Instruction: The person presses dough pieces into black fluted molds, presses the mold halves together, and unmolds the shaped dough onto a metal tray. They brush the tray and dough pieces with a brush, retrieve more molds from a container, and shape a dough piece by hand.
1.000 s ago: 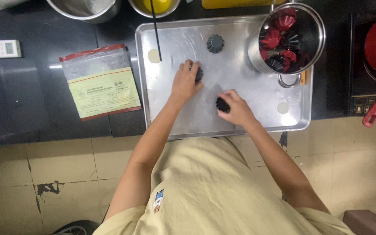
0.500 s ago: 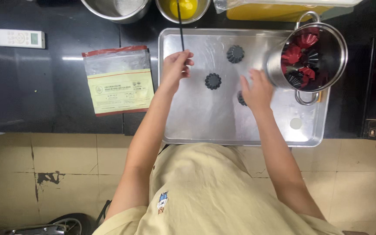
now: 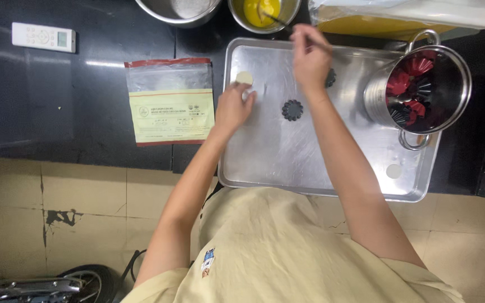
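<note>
My right hand (image 3: 310, 53) is at the far edge of the steel tray (image 3: 265, 163), gripping a thin dark stick (image 3: 279, 19) whose tip reaches into a bowl of yellow liquid (image 3: 260, 10). My left hand (image 3: 234, 106) is over the tray's far-left corner, fingertips closed on the near edge of a pale round disc (image 3: 245, 77) lying there. A dark fluted mould (image 3: 292, 110) sits on the tray between my arms. A second mould (image 3: 330, 77) is partly hidden behind my right wrist.
A steel pot (image 3: 374, 95) with red and dark fluted moulds stands on the tray's right. Another pale disc (image 3: 394, 171) lies near the right corner. A zip bag (image 3: 170, 101) and a white remote (image 3: 43, 37) lie on the black counter; another steel bowl (image 3: 178, 11) is at the back.
The stick has passed from my left hand to my right, which rose from the moulds to the yellow bowl. My left hand has dropped onto the pale disc.
</note>
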The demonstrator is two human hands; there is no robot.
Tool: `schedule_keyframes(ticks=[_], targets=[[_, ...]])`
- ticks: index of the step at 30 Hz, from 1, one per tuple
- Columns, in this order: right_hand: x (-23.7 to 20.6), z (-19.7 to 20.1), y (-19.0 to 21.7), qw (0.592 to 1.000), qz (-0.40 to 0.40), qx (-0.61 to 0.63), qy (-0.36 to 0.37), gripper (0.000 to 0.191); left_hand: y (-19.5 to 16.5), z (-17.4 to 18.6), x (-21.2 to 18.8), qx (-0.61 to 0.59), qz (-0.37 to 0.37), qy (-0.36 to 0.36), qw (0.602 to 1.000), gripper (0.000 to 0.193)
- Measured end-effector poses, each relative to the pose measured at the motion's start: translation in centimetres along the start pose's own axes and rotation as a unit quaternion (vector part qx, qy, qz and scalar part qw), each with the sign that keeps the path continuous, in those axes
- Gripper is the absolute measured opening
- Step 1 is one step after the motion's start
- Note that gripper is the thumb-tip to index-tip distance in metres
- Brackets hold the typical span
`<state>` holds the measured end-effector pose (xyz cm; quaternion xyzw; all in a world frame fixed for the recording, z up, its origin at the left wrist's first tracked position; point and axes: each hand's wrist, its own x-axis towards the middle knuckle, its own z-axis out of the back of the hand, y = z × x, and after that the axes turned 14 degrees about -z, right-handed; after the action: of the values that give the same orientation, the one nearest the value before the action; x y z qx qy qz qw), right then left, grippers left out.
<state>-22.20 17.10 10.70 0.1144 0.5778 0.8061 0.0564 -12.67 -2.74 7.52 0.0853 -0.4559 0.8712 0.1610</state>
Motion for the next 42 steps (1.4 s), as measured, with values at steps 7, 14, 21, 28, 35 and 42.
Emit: schedule_keyframes(ticks=[7,14,21,28,35,42], targets=[[-0.1,1.7,-1.5,0.987,-0.077,0.131,-0.042,0.019,2.8,-0.6,2.8,0.136,0.019,0.094,0.986,0.032],[-3.4,4.6,1.5,0.999,0.029,-0.019,-0.004,0.01,3.1,-0.3,4.0,0.114,0.035,0.064,0.991,0.028],[-4.6,6.1,4.3,0.979,0.156,-0.13,0.032,0.01,3.1,-0.4,3.8,0.09,0.036,0.066,0.993,0.032],[-5.1,7.0,4.4,0.981,0.136,-0.13,0.042,0.01,2.4,-0.6,3.5,0.075,0.042,0.063,0.994,0.021],[-5.8,7.7,4.1,0.997,0.042,-0.03,0.05,0.01,1.5,0.1,2.2,0.056,0.028,0.07,0.996,0.014],[-9.1,8.7,2.3,0.986,-0.002,0.133,0.102,0.015,1.1,1.0,-0.1,0.022,-0.096,-0.067,0.993,0.018]])
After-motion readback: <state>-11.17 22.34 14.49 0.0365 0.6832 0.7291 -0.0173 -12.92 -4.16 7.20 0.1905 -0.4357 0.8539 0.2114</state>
